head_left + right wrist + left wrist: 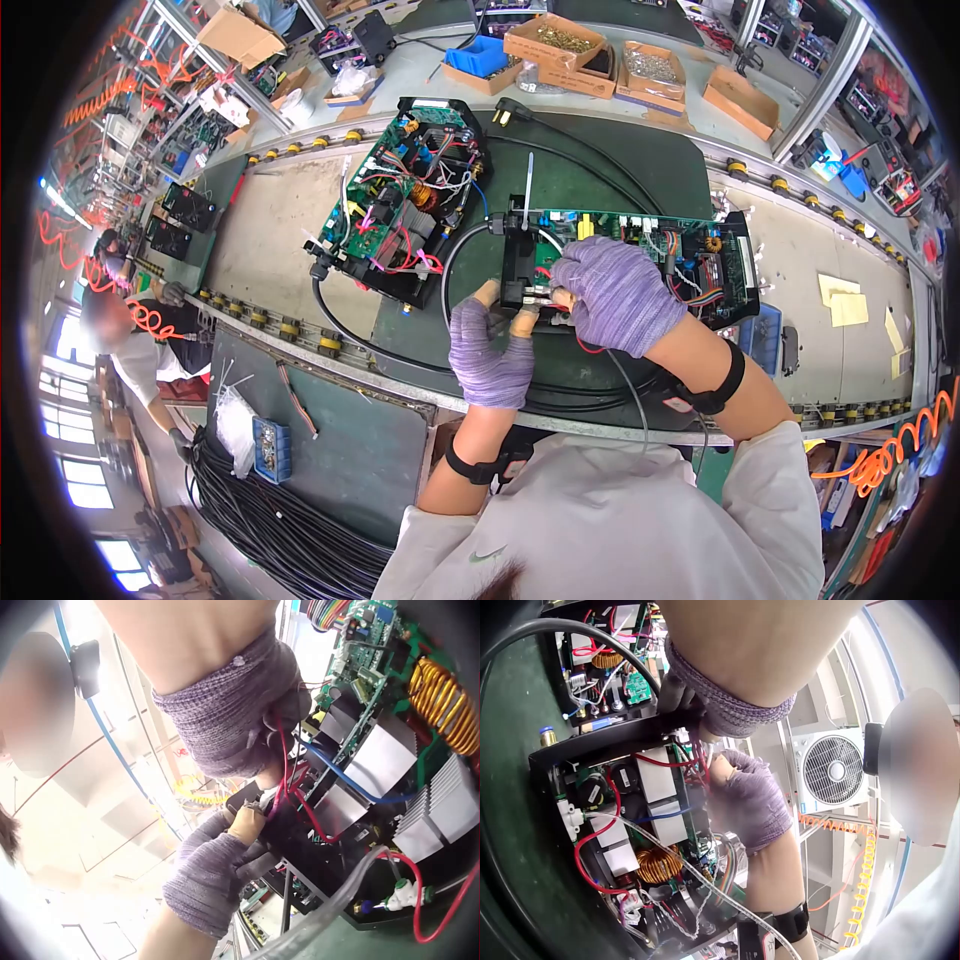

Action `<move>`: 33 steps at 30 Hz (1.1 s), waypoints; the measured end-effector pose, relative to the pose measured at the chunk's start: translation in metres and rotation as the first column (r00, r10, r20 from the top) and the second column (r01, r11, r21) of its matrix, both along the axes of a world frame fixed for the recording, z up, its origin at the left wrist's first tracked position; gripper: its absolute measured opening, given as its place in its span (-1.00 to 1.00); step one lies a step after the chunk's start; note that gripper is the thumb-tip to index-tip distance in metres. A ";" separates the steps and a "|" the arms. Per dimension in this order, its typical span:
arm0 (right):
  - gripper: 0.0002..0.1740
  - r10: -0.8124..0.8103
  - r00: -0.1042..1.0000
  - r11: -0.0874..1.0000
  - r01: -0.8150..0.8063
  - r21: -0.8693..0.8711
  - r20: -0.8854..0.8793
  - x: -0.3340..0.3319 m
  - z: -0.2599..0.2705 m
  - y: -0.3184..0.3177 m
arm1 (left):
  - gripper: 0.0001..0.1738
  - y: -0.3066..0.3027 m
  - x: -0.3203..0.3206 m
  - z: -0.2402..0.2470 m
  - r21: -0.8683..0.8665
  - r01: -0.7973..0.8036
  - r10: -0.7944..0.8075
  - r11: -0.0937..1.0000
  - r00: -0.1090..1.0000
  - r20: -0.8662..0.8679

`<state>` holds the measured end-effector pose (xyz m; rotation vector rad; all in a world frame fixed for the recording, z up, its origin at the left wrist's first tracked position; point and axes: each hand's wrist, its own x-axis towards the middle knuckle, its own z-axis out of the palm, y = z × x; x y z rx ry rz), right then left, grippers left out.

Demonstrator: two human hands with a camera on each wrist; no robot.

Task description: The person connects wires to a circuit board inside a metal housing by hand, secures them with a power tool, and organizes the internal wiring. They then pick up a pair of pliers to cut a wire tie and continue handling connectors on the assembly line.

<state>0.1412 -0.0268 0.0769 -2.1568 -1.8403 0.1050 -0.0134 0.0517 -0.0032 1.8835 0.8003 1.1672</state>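
An open electronics unit in a black case (742, 262) lies in front of me, its circuit boards, wires and copper coil (658, 864) exposed. My right hand (620, 295), in a purple knit glove with bare fingertips, pinches a small metal wire terminal (538, 300) near the unit's left end. Red wires (283, 769) run beside those fingertips. My left hand (490, 350), gloved alike, grips the black end panel (516, 262), its bare thumb (247, 825) close to the terminal. A thick black cable (449, 262) enters this panel.
A second open unit (410, 200) stands to the left on the green mat (570, 160). Cardboard boxes (740, 100) of small hardware line the back shelf. A blue tray (764, 335) sits at the right; black cables (270, 510) are bundled at lower left, near another person (150, 345).
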 end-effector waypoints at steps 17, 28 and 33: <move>-0.71 0.036 0.999 0.999 -0.036 -0.019 0.033 0.001 -0.002 0.007 | -0.45 0.000 0.000 -0.002 0.098 -0.011 0.014 0.995 0.999 -0.029; -0.71 0.028 0.996 0.987 -0.041 0.157 0.082 0.008 -0.010 -0.006 | -0.46 0.006 0.000 -0.009 0.057 0.041 -0.046 0.998 0.995 0.093; -0.74 0.130 0.980 0.959 -0.163 0.232 0.150 0.017 -0.025 0.004 | -0.46 0.007 0.001 -0.012 0.105 0.044 -0.051 0.993 0.996 0.066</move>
